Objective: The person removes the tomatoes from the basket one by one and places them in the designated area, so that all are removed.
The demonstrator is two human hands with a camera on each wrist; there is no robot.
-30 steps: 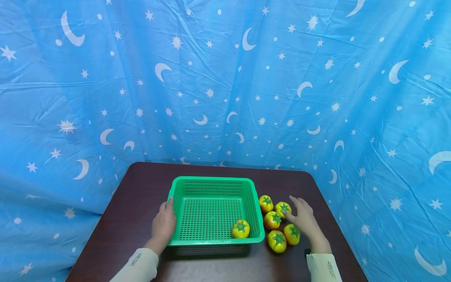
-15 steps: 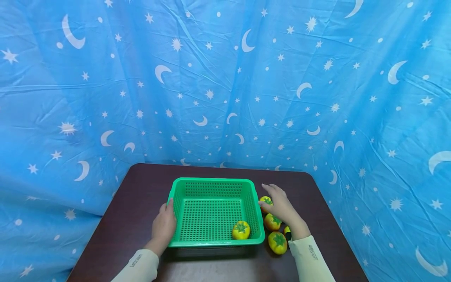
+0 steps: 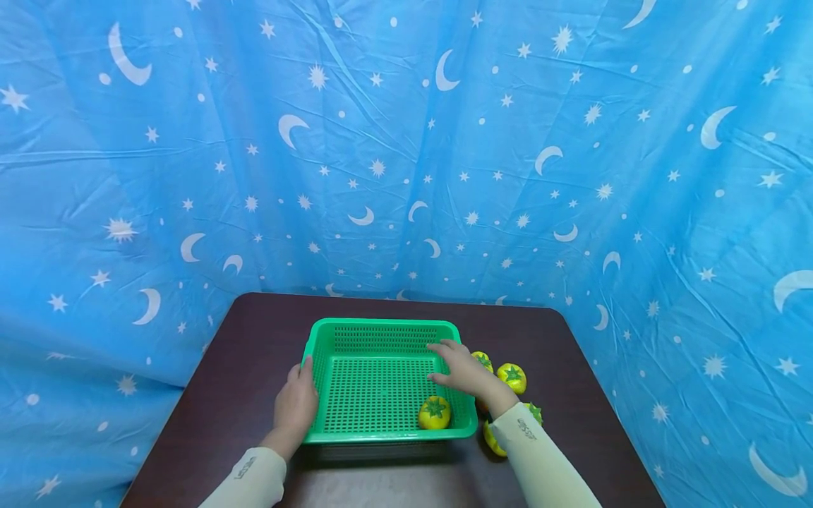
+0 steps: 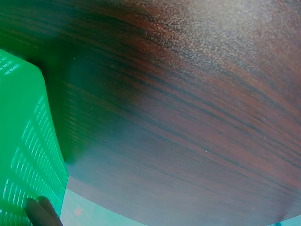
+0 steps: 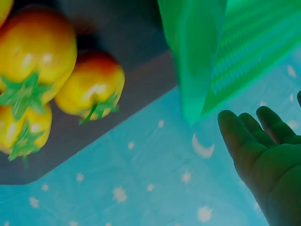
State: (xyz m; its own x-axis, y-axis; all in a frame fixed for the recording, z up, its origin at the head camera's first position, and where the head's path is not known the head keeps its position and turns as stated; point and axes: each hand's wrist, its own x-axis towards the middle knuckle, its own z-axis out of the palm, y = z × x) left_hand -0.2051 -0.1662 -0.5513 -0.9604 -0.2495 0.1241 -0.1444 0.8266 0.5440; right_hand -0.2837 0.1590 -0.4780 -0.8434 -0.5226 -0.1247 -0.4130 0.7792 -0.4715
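Note:
A green plastic basket (image 3: 381, 439) with slotted walls sits on the dark table. My left hand (image 3: 296, 406) grips its left rim; in the left wrist view the fingers (image 4: 41, 212) lie against the outer wall. One yellow tomato (image 3: 435, 413) with a green leafy top lies in the basket's near right corner. Over the right rim reaches my right hand (image 3: 464, 368), fingers spread, holding nothing. Right of the basket lie several yellow-red tomatoes (image 3: 512, 378), partly hidden by the right hand and sleeve. The right wrist view shows these tomatoes (image 5: 37, 52) close together, apart from the fingers.
The dark wood-grain table (image 3: 267, 331) has rounded far corners. A blue curtain (image 3: 381, 176) with white moons and stars hangs behind it and along both sides.
My right hand has moved left, from above the tomatoes on the table to over the basket's right rim. The left hand and the basket have stayed put.

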